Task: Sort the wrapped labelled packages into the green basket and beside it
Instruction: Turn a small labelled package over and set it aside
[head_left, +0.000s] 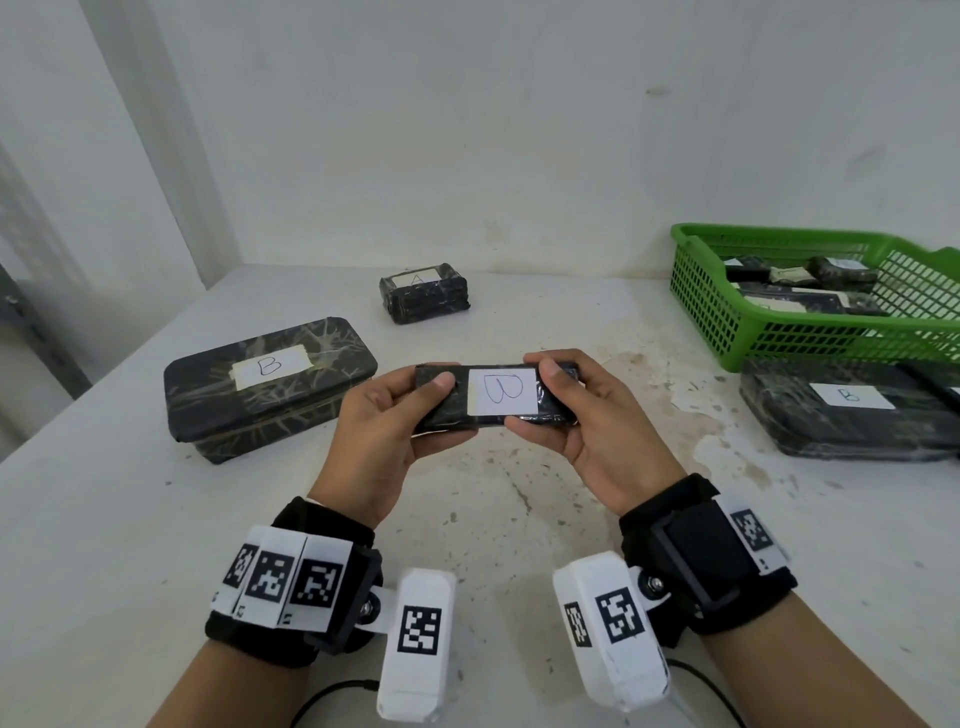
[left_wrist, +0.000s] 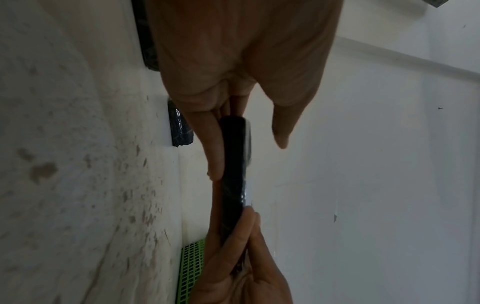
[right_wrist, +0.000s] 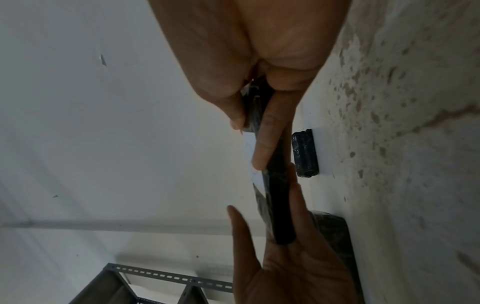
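A small flat black-wrapped package (head_left: 498, 395) with a white "B" label is held level above the table between both hands. My left hand (head_left: 436, 408) supports its left end with straight fingers underneath. In the left wrist view, the left hand (left_wrist: 249, 159) shows its thumb (left_wrist: 281, 131) lifted a little off the package (left_wrist: 233, 164). My right hand (head_left: 540, 400) pinches the right end, thumb on top and fingers below, as the right wrist view shows for the right hand (right_wrist: 248, 144) and the package (right_wrist: 278, 205). The green basket (head_left: 696, 291) stands at the far right with several wrapped packages inside.
A large "B" package (head_left: 270, 384) lies at the left. A small "A" package (head_left: 423, 296) sits near the back wall. Another "B" package (head_left: 852, 415) lies in front of the basket. The white table is stained. A metal shelf (right_wrist: 130, 283) stands beyond its left edge.
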